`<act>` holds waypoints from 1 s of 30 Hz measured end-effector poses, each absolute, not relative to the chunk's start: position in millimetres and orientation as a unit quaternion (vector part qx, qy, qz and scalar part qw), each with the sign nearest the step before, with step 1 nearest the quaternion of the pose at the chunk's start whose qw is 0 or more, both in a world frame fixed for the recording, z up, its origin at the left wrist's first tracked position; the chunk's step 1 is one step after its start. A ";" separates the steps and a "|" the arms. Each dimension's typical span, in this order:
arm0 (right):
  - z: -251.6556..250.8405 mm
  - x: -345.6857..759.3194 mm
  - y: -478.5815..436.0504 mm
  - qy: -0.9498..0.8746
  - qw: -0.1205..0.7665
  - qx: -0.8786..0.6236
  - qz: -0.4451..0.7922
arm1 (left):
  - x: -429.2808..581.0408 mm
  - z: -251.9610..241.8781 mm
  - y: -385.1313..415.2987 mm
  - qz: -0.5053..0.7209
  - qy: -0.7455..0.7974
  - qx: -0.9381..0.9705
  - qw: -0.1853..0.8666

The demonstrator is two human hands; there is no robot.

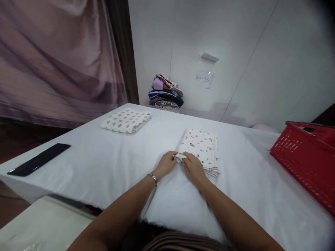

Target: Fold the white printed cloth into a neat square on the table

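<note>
A white cloth point(199, 146) with small grey and dark prints lies folded on the white-covered table in front of me. My left hand point(168, 162) pinches its near left corner, which is bunched up between both hands. Right beside it, my right hand point(193, 167) grips the same gathered edge, fingers curled over it. The rest of the cloth spreads flat beyond my hands, with layered edges showing at its right. Farther left lies a second folded white cloth point(125, 120) with grey prints; neither hand touches it.
A red plastic basket point(309, 153) stands at the table's right. On the left edge lies a flat black panel point(39, 159). Behind the table, folded fabrics point(166, 94) are stacked against the wall. A pale surface point(44, 223) is at the lower left, and a pink curtain point(60, 59) hangs behind.
</note>
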State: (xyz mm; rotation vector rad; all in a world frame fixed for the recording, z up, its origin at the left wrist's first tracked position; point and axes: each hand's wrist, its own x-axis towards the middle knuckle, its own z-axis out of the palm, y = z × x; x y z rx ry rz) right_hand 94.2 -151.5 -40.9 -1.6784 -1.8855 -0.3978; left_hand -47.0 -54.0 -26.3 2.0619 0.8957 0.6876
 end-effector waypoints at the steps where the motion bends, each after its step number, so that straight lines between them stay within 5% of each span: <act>1: -40.5 94.2 -151.4 -0.706 0.288 -0.629 -0.149 | -47.0 -27.3 -53.7 0.273 0.351 0.802 0.399; 30: -36.0 94.3 -151.8 -0.682 0.340 -0.639 -0.108 | -40.9 -32.7 -60.4 0.283 0.379 0.791 0.387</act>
